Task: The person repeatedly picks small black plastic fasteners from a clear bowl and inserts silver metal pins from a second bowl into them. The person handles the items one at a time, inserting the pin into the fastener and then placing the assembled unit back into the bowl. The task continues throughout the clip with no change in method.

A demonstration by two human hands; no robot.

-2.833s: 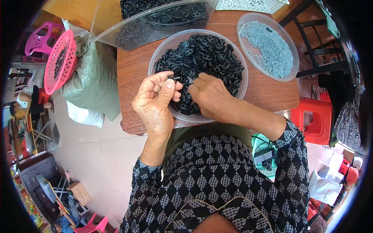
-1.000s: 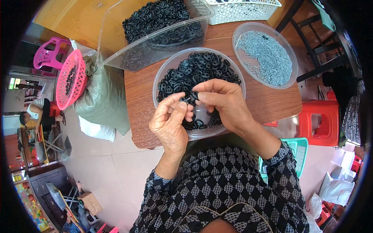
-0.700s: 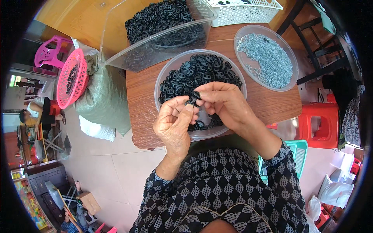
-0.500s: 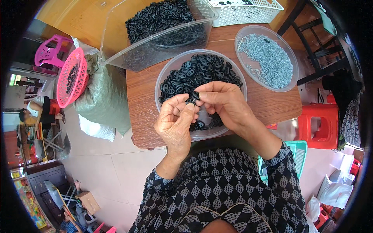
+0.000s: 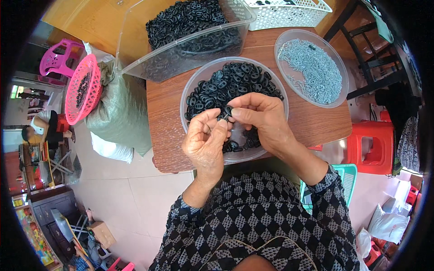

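Observation:
Over a round clear tub (image 5: pixel 184 97) heaped with small black oval plastic pieces (image 5: pixel 221 83), each with two holes, my hands meet fingertip to fingertip. My right hand (image 5: pixel 269 124) pinches one black oval plastic piece (image 5: pixel 228 109) between thumb and forefinger. In the pinched thumb and fingers of my left hand (image 5: pixel 204 143) is a small silver screw (image 5: pixel 225 117), its end at the black piece. Whether the screw has entered a hole is too small to tell. Another dark piece shows by the left fingertips, partly hidden.
A shallow round tray (image 5: pixel 279 67) of silver screws stands right of the tub on the wooden table (image 5: pixel 169 113). Behind are a large clear bin (image 5: pixel 181 58) of black pieces and a white basket (image 5: pixel 289 19). A pink basket (image 5: pixel 96 86) rests on a sack (image 5: pixel 122 115) at left; a red stool (image 5: pixel 370 147) stands right.
Both hands stay over the tub with only slight finger movement. The silver screw between the fingertips shows a little more plainly now.

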